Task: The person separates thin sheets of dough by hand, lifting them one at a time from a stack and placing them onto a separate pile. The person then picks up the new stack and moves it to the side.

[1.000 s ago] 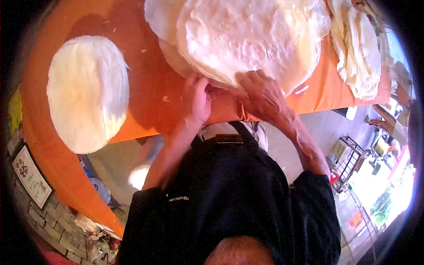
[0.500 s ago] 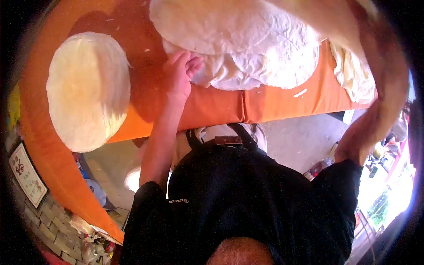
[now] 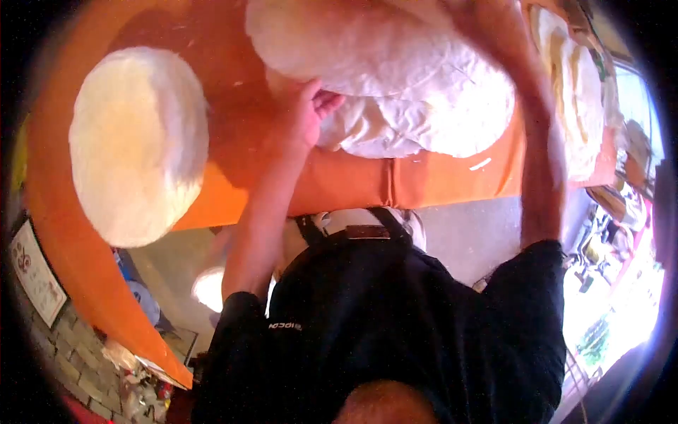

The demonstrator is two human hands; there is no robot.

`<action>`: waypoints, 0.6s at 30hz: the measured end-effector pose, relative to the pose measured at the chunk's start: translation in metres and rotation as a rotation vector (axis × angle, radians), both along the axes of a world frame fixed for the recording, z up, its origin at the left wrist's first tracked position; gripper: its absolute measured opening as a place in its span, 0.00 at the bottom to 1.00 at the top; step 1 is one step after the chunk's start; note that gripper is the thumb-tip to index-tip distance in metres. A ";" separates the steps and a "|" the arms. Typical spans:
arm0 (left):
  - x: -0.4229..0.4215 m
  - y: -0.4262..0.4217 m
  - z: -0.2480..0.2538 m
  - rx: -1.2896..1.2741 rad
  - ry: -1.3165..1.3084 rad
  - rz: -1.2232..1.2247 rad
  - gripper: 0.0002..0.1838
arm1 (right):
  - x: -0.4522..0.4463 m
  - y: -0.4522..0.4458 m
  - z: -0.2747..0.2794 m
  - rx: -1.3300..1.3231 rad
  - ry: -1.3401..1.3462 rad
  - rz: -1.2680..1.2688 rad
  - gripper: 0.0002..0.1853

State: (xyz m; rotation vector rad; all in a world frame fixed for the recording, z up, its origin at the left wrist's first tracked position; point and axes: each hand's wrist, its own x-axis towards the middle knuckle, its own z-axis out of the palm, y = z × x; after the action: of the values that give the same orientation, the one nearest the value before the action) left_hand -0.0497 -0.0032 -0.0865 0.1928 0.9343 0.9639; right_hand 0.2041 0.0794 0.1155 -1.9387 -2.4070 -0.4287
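Note:
A pile of thin, pale round sheets [image 3: 459,116] lies at the top middle of the orange-covered table [image 3: 240,131]. My left hand [image 3: 314,113] is at the pile's left edge, fingers curled near the rim of a sheet; whether it pinches anything is hidden. My right arm reaches over the pile's right side, and my right hand [image 3: 470,10] is blurred at the top edge of the view, its fingers not visible. On the left, a single pale round sheet [image 3: 138,145] lies flat on the cloth.
Folded pale sheets [image 3: 572,95] are stacked at the table's right end. A framed sign [image 3: 37,272] stands by the brick floor at lower left. The table's front edge runs just ahead of my body, and clutter stands at the right.
Both hands have left the pile's front edge. The right went out right, then back over the top of the pile; the left moved up to its left edge. The upper sheets have shifted, baring wrinkled ones.

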 end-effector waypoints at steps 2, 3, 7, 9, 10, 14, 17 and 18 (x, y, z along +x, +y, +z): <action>0.004 0.004 0.015 -0.051 0.010 -0.025 0.17 | 0.021 0.034 0.071 0.041 0.247 -0.017 0.20; 0.007 0.005 0.021 -0.029 0.027 -0.009 0.17 | 0.018 0.037 0.100 -0.015 0.133 -0.241 0.19; 0.011 0.008 0.054 0.142 0.020 0.036 0.17 | 0.037 0.019 0.158 0.406 0.016 -0.045 0.16; 0.016 0.007 0.079 0.158 0.035 0.059 0.12 | 0.051 0.014 0.144 0.440 0.038 -0.115 0.19; 0.020 0.009 0.088 0.165 0.042 0.074 0.10 | 0.058 0.012 0.137 0.457 0.049 -0.150 0.20; 0.034 0.024 0.094 0.023 0.015 0.059 0.12 | 0.113 0.005 0.071 0.096 0.147 -0.039 0.16; 0.043 0.028 0.093 0.080 0.084 0.043 0.12 | 0.083 0.017 0.064 -0.116 0.269 -0.375 0.26; 0.045 0.030 0.096 0.115 0.082 0.054 0.12 | 0.101 0.034 0.065 -0.169 0.257 -0.411 0.28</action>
State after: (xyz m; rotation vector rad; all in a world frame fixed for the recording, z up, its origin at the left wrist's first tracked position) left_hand -0.0045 0.0265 0.0096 0.3075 0.9640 1.0668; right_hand 0.3047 0.1137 0.1805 -2.3950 -1.9445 0.0257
